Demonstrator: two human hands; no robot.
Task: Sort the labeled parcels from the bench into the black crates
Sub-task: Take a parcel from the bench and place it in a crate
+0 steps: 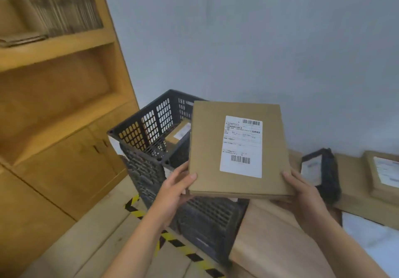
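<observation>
Low in the middle of the frame, the left hand (179,189) and the right hand (302,193) each grip a bottom corner of the flat cardboard parcel (207,148), thumbs on top and fingers underneath. It is tilted up toward the camera, so its white label (241,146) faces the person with both barcodes uncovered. This is probably so the label can be read before a crate is chosen. The parcel is in the air, in front of the crates and above the near end of the wooden surface (280,245), and as far as I can tell it touches neither.

Just behind the hands, the lower crate (207,217) stands on the floor against the end of the surface. The upper crate (146,131) is stacked on it, shifted toward the back left, which seems to leave both mouths within reach. A small brown parcel (178,134) lies inside the upper crate, label up. Yellow-and-black tape (172,241) marks the floor at the foot of the crates.

Farther off at the right of the frame, a black-wrapped parcel (321,174) and a brown boxed parcel (384,174) lie on the surface near the wall, labels up and not yet sorted. At upper left, a wooden shelf unit (54,47) is too blurred to read.
</observation>
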